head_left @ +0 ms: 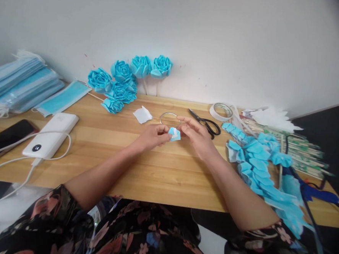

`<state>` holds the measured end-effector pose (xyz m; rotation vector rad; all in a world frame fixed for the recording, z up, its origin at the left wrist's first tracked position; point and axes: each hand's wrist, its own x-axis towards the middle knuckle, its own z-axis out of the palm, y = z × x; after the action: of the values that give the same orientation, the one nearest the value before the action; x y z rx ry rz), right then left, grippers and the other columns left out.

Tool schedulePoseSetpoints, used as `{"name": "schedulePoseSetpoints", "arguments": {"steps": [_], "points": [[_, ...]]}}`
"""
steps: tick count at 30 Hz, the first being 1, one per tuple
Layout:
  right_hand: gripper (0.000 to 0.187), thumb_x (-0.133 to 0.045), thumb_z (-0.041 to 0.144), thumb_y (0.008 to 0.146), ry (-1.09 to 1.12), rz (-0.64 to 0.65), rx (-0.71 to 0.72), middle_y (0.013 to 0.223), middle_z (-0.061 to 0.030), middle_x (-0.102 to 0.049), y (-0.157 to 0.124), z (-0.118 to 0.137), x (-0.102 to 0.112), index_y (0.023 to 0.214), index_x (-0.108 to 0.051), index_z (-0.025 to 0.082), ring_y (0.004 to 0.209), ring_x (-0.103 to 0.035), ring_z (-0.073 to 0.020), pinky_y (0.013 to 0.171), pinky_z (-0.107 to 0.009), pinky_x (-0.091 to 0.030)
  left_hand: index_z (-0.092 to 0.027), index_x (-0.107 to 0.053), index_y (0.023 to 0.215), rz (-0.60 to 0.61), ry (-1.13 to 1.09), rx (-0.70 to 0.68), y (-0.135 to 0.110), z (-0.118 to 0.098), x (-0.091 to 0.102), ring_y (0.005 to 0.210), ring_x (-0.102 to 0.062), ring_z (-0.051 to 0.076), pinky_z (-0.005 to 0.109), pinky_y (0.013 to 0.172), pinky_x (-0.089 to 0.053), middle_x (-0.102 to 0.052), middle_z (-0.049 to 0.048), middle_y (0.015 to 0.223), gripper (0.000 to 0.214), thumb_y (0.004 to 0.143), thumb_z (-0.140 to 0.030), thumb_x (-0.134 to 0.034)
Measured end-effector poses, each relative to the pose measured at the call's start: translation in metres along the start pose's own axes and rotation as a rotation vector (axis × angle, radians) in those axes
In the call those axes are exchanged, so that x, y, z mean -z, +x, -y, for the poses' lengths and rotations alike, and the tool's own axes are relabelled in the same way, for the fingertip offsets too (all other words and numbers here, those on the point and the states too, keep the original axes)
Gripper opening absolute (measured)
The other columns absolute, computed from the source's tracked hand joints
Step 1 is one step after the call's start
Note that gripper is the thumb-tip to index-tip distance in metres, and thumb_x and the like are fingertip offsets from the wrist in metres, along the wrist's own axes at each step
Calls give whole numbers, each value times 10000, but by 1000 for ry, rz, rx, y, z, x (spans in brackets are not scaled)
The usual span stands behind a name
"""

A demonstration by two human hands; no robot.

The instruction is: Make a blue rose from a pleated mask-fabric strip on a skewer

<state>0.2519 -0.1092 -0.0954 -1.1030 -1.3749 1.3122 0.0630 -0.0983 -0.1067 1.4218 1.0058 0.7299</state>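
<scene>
My left hand (154,137) pinches the left edge of a small folded blue petal (177,137), cut from mask-like fabric, with a white strip across its top. At the petal's upper right, the thumb and fingertips of my right hand (199,139) close on its edge, with the index finger arched above. Just behind the fingers lies a thin pale ring (168,112), partly hidden by my hands. A crumpled white piece (142,114) rests to the left of it. Black-handled scissors (213,126) lie beyond my right hand, beside a roll of white tape (221,111).
Finished blue flowers (121,72) on sticks lean at the wall. Stacked masks (25,81), a phone (9,137) and a cabled white power bank (51,135) occupy the left. Blue petal strips (257,167), wrapped sticks (297,150) and a blue-handled tool (320,193) crowd the right.
</scene>
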Motion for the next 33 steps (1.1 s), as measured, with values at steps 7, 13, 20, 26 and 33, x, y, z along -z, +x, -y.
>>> {"name": "schedulePoseSetpoints", "arguments": {"steps": [7,13,20,26,33], "points": [[401,-667,295,772,-86,74,57,780,30,-589,2,-2,2,1157,-631,189,693,-532,-106,681,-268,-424,-161,-585,734,-8,18,4,1,1,-1,494,-461,65,184,484,-385,-541,-45,582,138,780,-289,-598],[401,-668,298,760,-96,42,52,773,31,-581,4,-4,2,1144,-623,191,705,-548,-115,698,-279,-430,-151,-604,718,-115,6,-44,3,-5,8,504,-493,81,195,499,-406,-567,-22,581,201,810,-326,-566],[395,-670,315,724,-2,-138,21,727,44,-558,10,0,9,1104,-625,215,675,-574,-124,715,-304,-482,-145,-668,764,-525,505,-216,4,-12,52,630,-553,135,245,595,-404,-656,28,697,263,864,-324,-503],[419,-695,328,680,100,-178,-15,716,57,-556,13,-1,14,1075,-623,207,656,-577,-112,708,-295,-498,-153,-727,938,-420,1047,-219,10,1,60,933,-652,249,336,821,-478,-736,118,978,250,876,-247,-504],[399,-673,322,681,27,-173,4,688,56,-553,13,-2,14,1061,-626,207,670,-569,-127,708,-301,-496,-114,-701,872,-58,1297,-148,-15,-18,52,948,-648,273,379,842,-499,-710,168,990,295,917,-202,-423]]}}
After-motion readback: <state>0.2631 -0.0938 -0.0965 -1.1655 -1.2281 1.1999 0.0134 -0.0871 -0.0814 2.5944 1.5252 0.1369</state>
